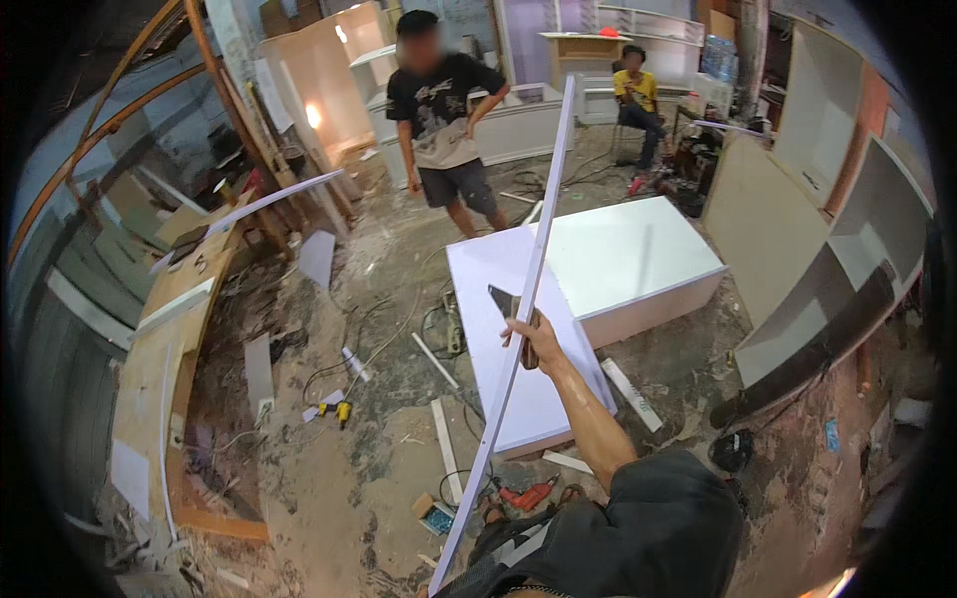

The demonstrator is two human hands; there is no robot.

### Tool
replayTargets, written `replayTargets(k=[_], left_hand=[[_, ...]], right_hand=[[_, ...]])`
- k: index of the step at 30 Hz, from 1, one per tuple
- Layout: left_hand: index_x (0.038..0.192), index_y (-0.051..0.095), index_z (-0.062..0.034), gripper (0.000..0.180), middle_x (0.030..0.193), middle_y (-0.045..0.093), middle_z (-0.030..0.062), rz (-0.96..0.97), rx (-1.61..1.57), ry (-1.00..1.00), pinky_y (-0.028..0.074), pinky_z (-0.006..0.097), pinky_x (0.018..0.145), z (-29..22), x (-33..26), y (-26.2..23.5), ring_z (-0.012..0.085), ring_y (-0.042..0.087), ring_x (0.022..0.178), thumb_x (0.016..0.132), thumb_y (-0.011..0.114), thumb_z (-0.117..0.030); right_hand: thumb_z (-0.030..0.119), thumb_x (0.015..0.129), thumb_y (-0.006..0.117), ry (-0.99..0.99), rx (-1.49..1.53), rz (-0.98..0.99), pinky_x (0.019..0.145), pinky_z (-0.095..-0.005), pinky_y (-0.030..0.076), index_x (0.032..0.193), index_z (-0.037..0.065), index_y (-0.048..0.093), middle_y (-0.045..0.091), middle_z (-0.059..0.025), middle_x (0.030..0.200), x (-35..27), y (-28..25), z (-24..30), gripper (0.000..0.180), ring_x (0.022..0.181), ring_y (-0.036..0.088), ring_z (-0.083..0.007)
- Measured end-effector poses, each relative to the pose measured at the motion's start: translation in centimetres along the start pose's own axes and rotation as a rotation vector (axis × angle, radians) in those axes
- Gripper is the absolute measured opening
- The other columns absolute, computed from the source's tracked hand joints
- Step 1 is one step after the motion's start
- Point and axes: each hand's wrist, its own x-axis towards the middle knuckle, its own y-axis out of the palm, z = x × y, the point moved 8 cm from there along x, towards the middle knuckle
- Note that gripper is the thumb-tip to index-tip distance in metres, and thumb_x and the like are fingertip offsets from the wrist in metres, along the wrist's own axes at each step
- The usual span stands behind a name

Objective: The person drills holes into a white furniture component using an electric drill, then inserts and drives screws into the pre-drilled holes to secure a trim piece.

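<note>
Finding room above the floor (339, 478) between workbench (150, 389) and long white strip (535, 264); meeting the white box (633, 249) to the right.

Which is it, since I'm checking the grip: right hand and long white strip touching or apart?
Touching: the head view shows the right hand with fingers across the white strip.

The strip (556, 169) slants over the panel (538, 404), with the box (628, 244) to the panel's right. On the floor (369, 508), one drill (530, 495) lies at the panel's near end; another drill (342, 411) lies left, between panel and table (150, 371).
</note>
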Motion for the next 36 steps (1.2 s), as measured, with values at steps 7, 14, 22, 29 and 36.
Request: replayTargets(k=[7, 14, 22, 29, 36], left_hand=[[0.138, 0.044, -0.0019, 0.064, 0.135, 0.049, 0.0217, 0.098, -0.047, 0.114, 0.036, 0.043, 0.104, -3.3, 10.7, -1.0, 0.033, 0.047, 0.126, 0.094, 0.053, -0.048], [0.151, 0.026, -0.0044, 0.081, 0.146, 0.043, 0.0226, 0.267, -0.157, 0.997, 0.035, 0.046, 0.108, -37.0, 15.1, -4.2, 0.0352, 0.045, 0.133, 0.087, 0.063, -0.039], [0.112, 0.058, -0.0016, 0.043, 0.063, 0.051, 0.0004, 0.677, -0.706, 0.655, 0.039, 0.027, 0.046, -45.0, 12.7, 2.5, 0.0103, 0.048, 0.052, 0.102, 0.046, -0.042], [0.076, 0.053, -0.0069, 0.055, 0.06, 0.047, -0.0027, 0.312, -0.364, 0.68, 0.033, 0.029, 0.048, -20.5, 13.8, 0.0, 0.0101, 0.043, 0.052, 0.1, 0.04, -0.055], [0.093, 0.06, -0.0013, 0.028, 0.059, 0.055, 0.0135, 0.163, 0.202, 0.726, 0.043, 0.041, 0.055, -5.3, 10.6, -0.6, 0.0318, 0.054, 0.054, 0.092, 0.055, -0.029]], right_hand=[[0.015, 0.072, 0.084, -0.067, -0.252, -0.21, 0.085, -0.033, 0.049, 0.123, -0.001, 0.046, 0.057, -0.0062, 0.106, -8.1, -1.5, -3.0, 0.066, 0.095, 0.056, -0.0161], [0.017, 0.071, 0.087, 0.065, -0.397, -0.201, 0.079, -0.0313, 0.05, 0.117, -0.001, 0.043, 0.06, -0.0078, 0.097, -17.0, 2.4, -9.0, 0.067, 0.092, 0.058, -0.0144], [0.011, 0.073, 0.086, 0.191, -0.415, -0.092, 0.06, -0.0273, 0.049, 0.122, 0.003, 0.04, 0.061, -0.0058, 0.091, -21.2, 3.9, -10.6, 0.068, 0.077, 0.06, -0.0123], [0.01, 0.084, 0.074, 0.149, -0.259, -0.167, 0.054, -0.0286, 0.054, 0.128, -0.001, 0.025, 0.071, -0.017, 0.097, -22.9, -3.1, -1.0, 0.067, 0.065, 0.063, -0.0151], [0.012, 0.066, 0.083, -0.125, -0.095, -0.122, 0.055, -0.0249, 0.048, 0.134, 0.003, 0.031, 0.067, -0.0172, 0.105, -22.8, -1.6, 15.9, 0.086, 0.064, 0.056, -0.0102]])
